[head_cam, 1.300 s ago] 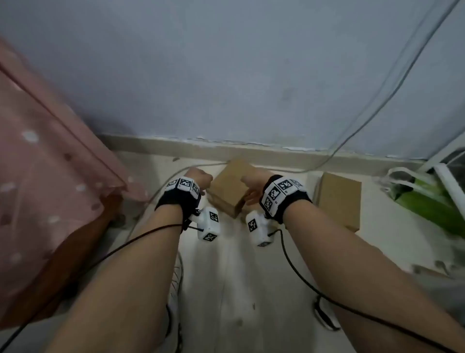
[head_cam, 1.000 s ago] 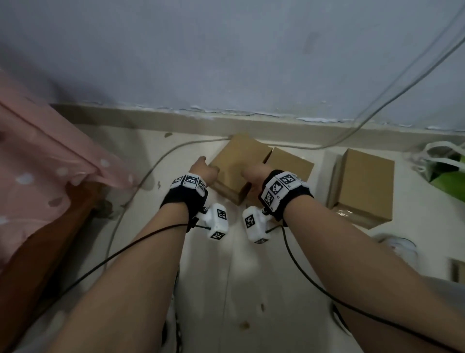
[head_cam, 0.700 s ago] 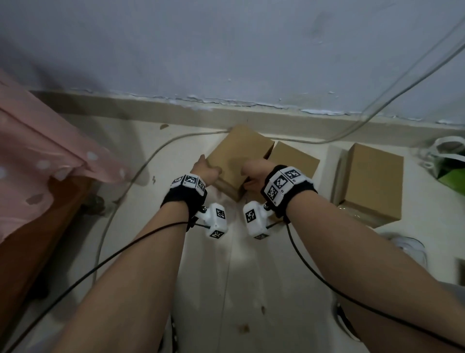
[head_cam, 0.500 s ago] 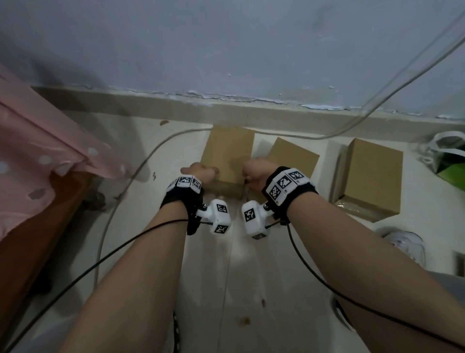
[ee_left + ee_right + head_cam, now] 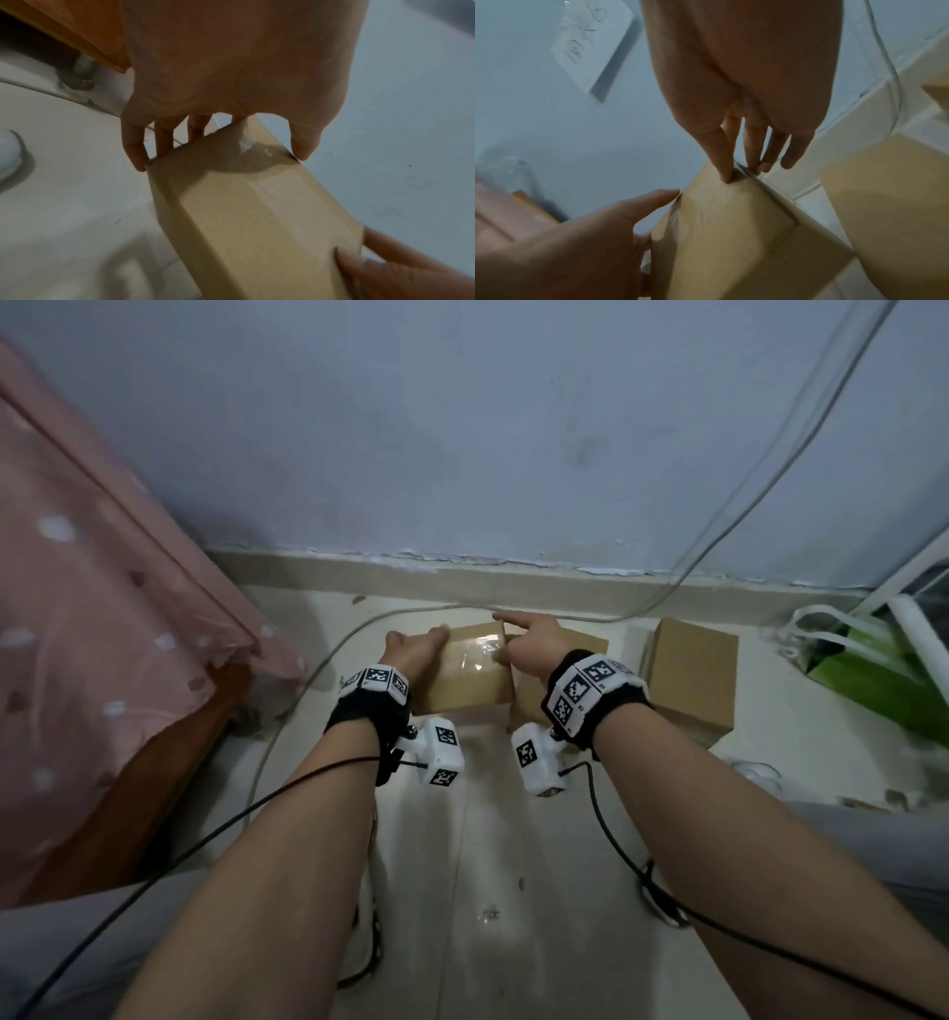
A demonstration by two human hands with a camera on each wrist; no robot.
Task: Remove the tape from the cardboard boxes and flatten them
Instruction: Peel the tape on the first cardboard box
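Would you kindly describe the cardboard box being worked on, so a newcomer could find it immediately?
Look along the pale skirting board at the foot of the blue-grey wall. Three brown cardboard boxes sit before it; the leftmost box is held between both hands and alone shows glossy clear tape on top.

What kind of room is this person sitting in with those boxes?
Probably a bedroom floor at home: pink dotted bedding hangs over a wooden frame at the left, cardboard boxes sit on the pale floor by a painted wall.

The small brown cardboard box [image 5: 464, 672] in my grip is matt, with a glossy strip of clear plastic tape [image 5: 480, 651] on top; left of it hangs soft pink dotted cloth [image 5: 92, 588].
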